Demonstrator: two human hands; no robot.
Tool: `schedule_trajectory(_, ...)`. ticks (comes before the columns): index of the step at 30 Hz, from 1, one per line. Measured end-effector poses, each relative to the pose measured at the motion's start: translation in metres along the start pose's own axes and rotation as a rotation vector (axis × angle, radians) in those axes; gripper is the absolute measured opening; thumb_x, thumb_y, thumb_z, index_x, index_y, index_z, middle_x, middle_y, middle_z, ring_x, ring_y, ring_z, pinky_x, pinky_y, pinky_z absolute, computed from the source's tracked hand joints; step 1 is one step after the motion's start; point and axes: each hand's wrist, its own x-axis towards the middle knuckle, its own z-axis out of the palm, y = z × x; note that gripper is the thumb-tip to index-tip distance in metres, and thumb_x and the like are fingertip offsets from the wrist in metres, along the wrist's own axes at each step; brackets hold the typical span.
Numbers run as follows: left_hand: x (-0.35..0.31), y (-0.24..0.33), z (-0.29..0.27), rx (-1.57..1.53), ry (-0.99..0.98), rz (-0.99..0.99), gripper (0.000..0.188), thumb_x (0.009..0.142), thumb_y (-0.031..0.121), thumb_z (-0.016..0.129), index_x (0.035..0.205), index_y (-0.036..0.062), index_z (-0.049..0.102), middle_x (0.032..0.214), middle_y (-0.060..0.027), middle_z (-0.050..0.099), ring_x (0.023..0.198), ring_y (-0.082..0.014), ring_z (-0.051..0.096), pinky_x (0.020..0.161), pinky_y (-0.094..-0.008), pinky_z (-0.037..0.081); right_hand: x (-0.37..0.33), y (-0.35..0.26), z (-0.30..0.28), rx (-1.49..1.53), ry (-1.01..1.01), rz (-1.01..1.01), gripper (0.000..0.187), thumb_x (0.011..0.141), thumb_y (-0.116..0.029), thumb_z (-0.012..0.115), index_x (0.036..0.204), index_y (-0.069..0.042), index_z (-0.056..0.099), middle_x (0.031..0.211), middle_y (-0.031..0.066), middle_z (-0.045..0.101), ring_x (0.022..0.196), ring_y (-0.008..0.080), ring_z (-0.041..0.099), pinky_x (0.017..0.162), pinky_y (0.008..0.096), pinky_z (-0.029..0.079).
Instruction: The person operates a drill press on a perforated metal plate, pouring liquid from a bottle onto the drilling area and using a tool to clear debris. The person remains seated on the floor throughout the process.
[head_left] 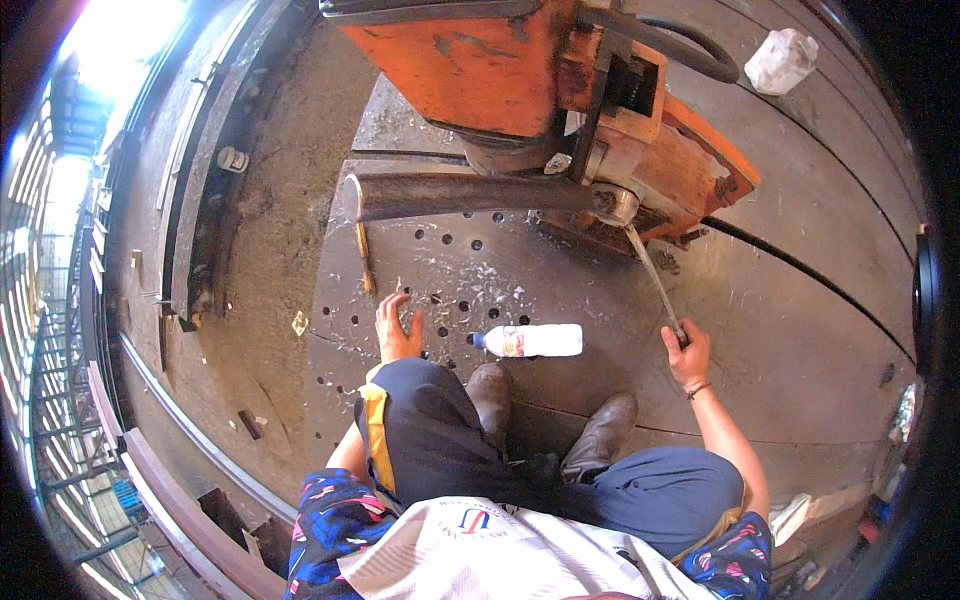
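Note:
My right hand (688, 357) is closed around the lower end of a long thin metal handle (654, 278). The handle's upper end meets a round metal fitting (617, 206) on a worn orange machine (480, 75). A thick brown metal cylinder (465, 195) reaches left from that fitting. Beyond my left knee, my left hand (397, 325) holds nothing, its fingers spread just above the steel plate (560, 270). A thin wooden-handled tool, perhaps a brush (364, 258), lies beyond that hand. A plastic bottle (535, 340) with a blue cap lies between my hands.
Metal shavings (485, 290) and several drilled holes mark the plate around the bottle. My boots (603, 437) stand close to the bottle. A whitish crumpled bundle (781, 62) sits at the far right. Long steel beams (205, 185) and a small white cup (233, 159) lie left.

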Motion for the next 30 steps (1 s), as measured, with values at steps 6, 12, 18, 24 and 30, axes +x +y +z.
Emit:
schedule_trajectory(6,0.093,0.099,-0.062,-0.583,0.130,0.035,0.031,0.096,0.022,0.055,0.121,0.0031,0.053,0.114,-0.0084,0.059,0.107,-0.0189,0.055,0.097,-0.0324,0.039,0.001,0.023,-0.004,0.292,-0.157,0.078,0.052,0.094,-0.054,0.048,0.081,-0.004,0.058,0.067,0.0076,0.058,0.064,0.0178,0.057,0.060,0.0327,0.042)
schedule_trajectory(12,0.171,0.256,-0.131,-1.305,0.014,0.456,0.075,0.093,0.066,0.032,0.138,0.0065,0.040,0.138,-0.0239,0.044,0.129,-0.0360,0.043,0.109,-0.0505,0.030,0.013,0.030,-0.011,0.575,-0.409,0.286,0.057,0.100,-0.052,0.035,0.088,-0.004,0.063,0.075,0.0051,0.063,0.073,0.0151,0.060,0.069,0.0296,0.045)
schedule_trajectory(18,0.166,0.308,-0.136,-1.659,-0.285,0.382,0.060,0.100,0.056,0.027,0.127,0.0060,0.048,0.110,-0.0208,0.061,0.085,-0.0281,0.064,0.080,-0.0378,0.049,0.103,0.034,-0.037,0.268,-0.002,0.221,0.049,0.098,-0.049,0.043,0.093,-0.004,0.063,0.081,0.0039,0.063,0.074,0.0147,0.058,0.069,0.0291,0.044)
schedule_trajectory(24,0.172,0.306,-0.131,-1.555,-0.305,0.536,0.046,0.104,0.044,0.029,0.106,0.0062,0.055,0.061,0.0003,0.044,0.046,-0.0084,0.033,0.050,-0.0257,0.028,0.240,-0.054,-0.069,0.879,-0.066,0.095,0.043,0.098,-0.045,0.044,0.110,-0.008,0.064,0.100,0.0004,0.064,0.086,0.0116,0.056,0.077,0.0273,0.046)
schedule_trajectory(30,0.172,0.307,-0.133,-1.522,-0.281,0.559,0.044,0.104,0.043,0.029,0.100,0.0065,0.053,0.059,0.0006,0.044,0.043,-0.0079,0.035,0.050,-0.0251,0.030,0.269,-0.056,-0.035,0.902,-0.248,0.200,0.047,0.097,-0.048,0.045,0.114,-0.007,0.062,0.101,0.0012,0.064,0.088,0.0118,0.056,0.079,0.0281,0.045)
